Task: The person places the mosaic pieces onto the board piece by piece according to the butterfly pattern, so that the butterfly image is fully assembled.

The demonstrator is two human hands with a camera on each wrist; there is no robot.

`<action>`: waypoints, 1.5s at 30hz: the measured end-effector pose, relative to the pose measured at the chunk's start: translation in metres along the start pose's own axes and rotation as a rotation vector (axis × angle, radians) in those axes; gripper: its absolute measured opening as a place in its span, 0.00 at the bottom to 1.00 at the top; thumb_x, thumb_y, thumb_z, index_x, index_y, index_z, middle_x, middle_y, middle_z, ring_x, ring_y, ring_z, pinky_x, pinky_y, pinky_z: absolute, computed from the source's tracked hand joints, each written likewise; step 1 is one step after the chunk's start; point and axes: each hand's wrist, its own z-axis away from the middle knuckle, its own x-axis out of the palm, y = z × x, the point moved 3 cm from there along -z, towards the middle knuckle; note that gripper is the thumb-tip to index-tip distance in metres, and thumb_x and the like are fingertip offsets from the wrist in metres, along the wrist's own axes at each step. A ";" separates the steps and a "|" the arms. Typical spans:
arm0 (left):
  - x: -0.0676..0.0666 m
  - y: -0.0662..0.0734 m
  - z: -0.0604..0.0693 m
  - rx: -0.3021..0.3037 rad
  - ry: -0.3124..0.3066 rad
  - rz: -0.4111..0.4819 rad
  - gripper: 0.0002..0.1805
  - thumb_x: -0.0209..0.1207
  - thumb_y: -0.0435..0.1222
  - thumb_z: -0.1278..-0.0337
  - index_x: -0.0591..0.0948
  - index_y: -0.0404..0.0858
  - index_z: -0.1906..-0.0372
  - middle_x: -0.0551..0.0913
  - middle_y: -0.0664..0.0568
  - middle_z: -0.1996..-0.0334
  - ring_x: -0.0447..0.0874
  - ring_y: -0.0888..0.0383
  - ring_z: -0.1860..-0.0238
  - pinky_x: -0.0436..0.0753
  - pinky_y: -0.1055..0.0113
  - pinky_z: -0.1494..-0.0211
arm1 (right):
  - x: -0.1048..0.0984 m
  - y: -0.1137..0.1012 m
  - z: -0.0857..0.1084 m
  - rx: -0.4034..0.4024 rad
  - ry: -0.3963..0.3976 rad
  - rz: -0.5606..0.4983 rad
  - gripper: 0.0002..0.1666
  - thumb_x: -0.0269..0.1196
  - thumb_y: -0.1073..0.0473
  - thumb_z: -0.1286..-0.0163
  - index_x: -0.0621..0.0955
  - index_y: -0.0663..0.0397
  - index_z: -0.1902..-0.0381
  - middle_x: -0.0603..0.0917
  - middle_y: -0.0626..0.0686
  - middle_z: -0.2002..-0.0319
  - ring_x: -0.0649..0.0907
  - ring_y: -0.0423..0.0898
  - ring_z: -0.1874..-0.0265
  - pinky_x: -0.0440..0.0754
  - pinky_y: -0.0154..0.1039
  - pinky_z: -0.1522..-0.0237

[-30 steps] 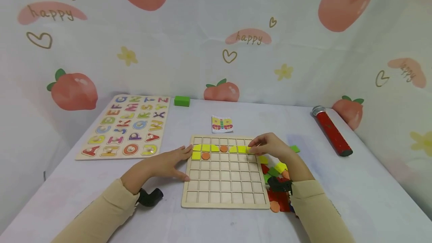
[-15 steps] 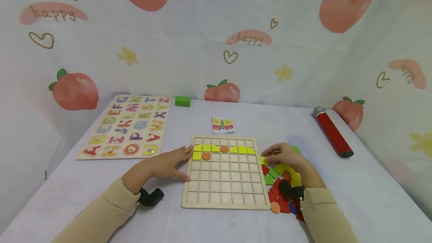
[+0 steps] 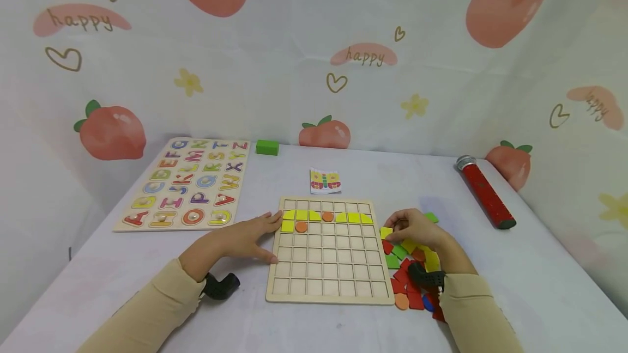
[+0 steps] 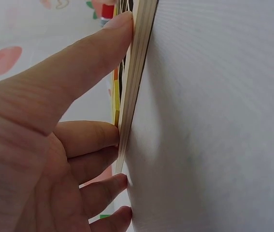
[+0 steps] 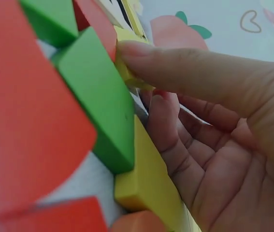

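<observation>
A wooden grid board [image 3: 326,289] lies on the table, with yellow tiles and an orange disc [image 3: 327,216] in one row near its far edge. Below that row sit a yellow tile [image 3: 287,226] and another orange disc. My left hand [image 3: 237,239] touches the board's left edge, thumb and fingers spread; the left wrist view shows the thumb [image 4: 100,46] against its side. Beside the board's right edge, my right hand [image 3: 416,227] pinches a yellow tile [image 5: 127,58] between thumb and index finger. The index fingertip is partly hidden behind the thumb.
Loose red, green, yellow, orange and blue pieces [image 3: 416,301] lie under and around the right wrist. A butterfly picture card [image 3: 325,181] lies behind the board. Farther off are an alphabet board [image 3: 188,184], a green block [image 3: 267,147] and a red microphone [image 3: 488,195].
My right hand has moved from the board's top right square to the loose pieces, leaving a yellow tile there, and now pinches another yellow tile. The left hand stays put.
</observation>
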 end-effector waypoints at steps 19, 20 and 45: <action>-0.002 0.000 0.001 -0.006 -0.006 0.003 0.52 0.66 0.55 0.57 0.54 0.43 0.28 0.47 0.54 0.25 0.40 0.50 0.25 0.51 0.50 0.26 | -0.001 -0.026 -0.013 0.041 -0.036 -0.145 0.17 0.62 0.57 0.36 0.77 0.68 0.58 0.81 0.50 0.71 0.80 0.44 0.72 0.82 0.35 0.62; -0.001 0.000 0.001 -0.002 -0.006 0.005 0.52 0.66 0.55 0.57 0.55 0.43 0.28 0.47 0.54 0.25 0.40 0.50 0.25 0.51 0.50 0.26 | 0.000 -0.029 -0.015 0.025 -0.045 -0.149 0.17 0.62 0.57 0.36 0.77 0.69 0.58 0.81 0.49 0.71 0.80 0.44 0.72 0.83 0.35 0.62; -0.001 0.002 0.000 -0.006 -0.007 0.000 0.51 0.66 0.55 0.56 0.55 0.43 0.28 0.47 0.55 0.25 0.40 0.51 0.25 0.52 0.51 0.26 | 0.079 -0.094 -0.075 -0.042 -0.140 -0.166 0.08 0.64 0.66 0.40 0.81 0.68 0.65 0.82 0.49 0.75 0.81 0.40 0.77 0.84 0.34 0.67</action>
